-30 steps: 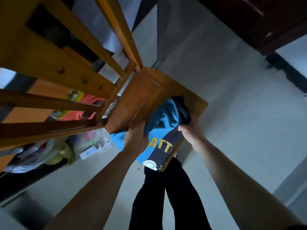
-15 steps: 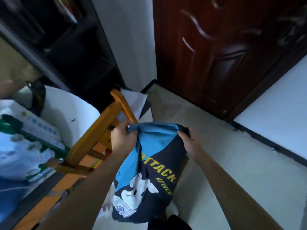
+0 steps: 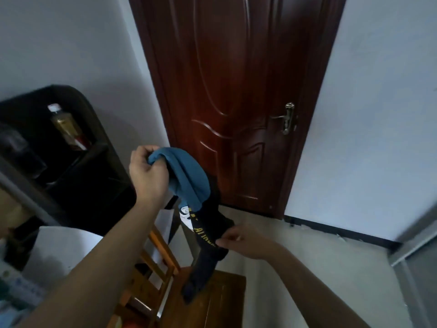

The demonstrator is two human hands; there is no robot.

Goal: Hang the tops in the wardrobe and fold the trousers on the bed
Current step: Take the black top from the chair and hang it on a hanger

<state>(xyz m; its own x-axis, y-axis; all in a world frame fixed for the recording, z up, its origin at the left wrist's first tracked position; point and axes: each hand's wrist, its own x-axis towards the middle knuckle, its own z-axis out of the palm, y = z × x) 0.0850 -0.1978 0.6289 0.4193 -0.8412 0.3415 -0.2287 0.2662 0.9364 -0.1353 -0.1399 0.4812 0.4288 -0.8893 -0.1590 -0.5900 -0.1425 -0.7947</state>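
Head view: left hand [image 3: 147, 172] grips the blue end of the top [image 3: 189, 178], which hangs below it; right hand [image 3: 238, 240] pinches its dark part lower down, above the chair [image 3: 227, 301] seat.

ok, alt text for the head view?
A person's left hand grips the upper end of a blue and navy T-shirt, while the right hand pinches its lower part, above a wooden chair. A dark red door is shut behind.

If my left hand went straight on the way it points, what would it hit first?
Probably the dark red door, near its left frame, past the top that the left hand grips. Depth is unclear, so it might be the wall beside it.
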